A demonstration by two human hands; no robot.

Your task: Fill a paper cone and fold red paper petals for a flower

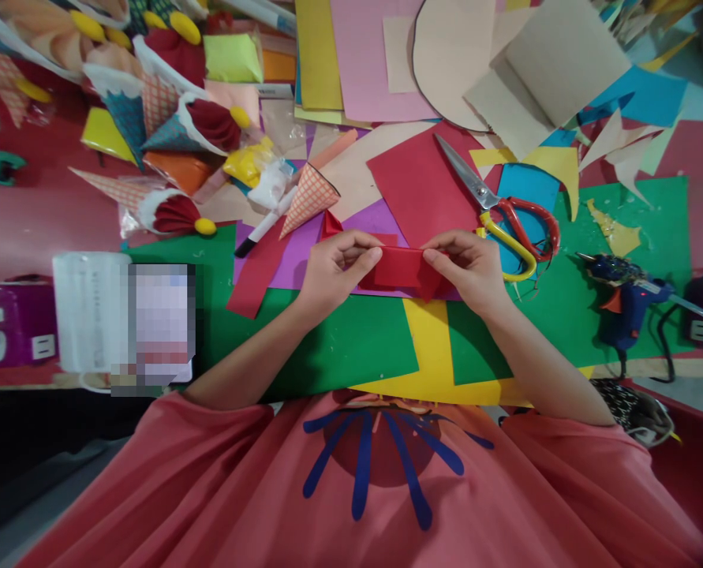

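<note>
Between my two hands is a strip of red paper, stretched level with its upper edge folded over. My left hand pinches its left end between thumb and forefinger. The right end sits in the pinch of my right hand. More red paper pieces lie behind and below the strip, partly hidden by it. Just beyond my left hand rests a small checkered paper cone. Scissors with red and yellow handles lie open past my right hand.
A blue glue gun stands at the right on green paper. Finished paper cones with red tops crowd the upper left. Coloured sheets and scraps cover the far side. A blurred-out phone lies at the left.
</note>
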